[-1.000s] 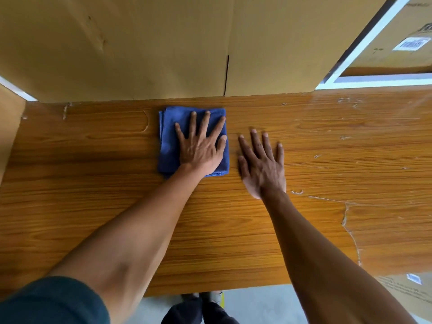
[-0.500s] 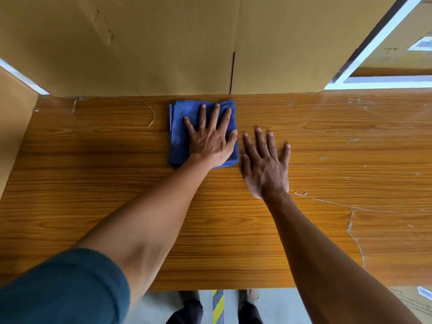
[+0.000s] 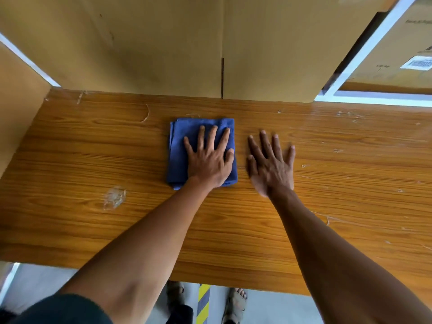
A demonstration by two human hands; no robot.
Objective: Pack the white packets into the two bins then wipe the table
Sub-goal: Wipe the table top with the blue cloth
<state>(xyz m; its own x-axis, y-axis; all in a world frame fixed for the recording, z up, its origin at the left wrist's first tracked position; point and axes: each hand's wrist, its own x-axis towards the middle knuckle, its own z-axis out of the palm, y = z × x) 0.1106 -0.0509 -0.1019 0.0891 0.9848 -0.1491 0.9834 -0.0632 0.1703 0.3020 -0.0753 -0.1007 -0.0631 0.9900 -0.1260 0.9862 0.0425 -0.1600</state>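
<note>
A folded blue cloth lies on the wooden table, a little back from its middle. My left hand presses flat on the cloth with fingers straight and spread. Just to the right of the cloth, my right hand rests flat on the bare wood, fingers spread. No white packets or bins are in view.
Large cardboard boxes stand along the table's back edge, and another cardboard panel stands at the left end. A whitish smear marks the wood to the left of my left arm. Scratches run across the right side. My feet show below the front edge.
The cloth under my left hand has slid toward me, away from the boxes at the back. My right hand stays flat beside it.
</note>
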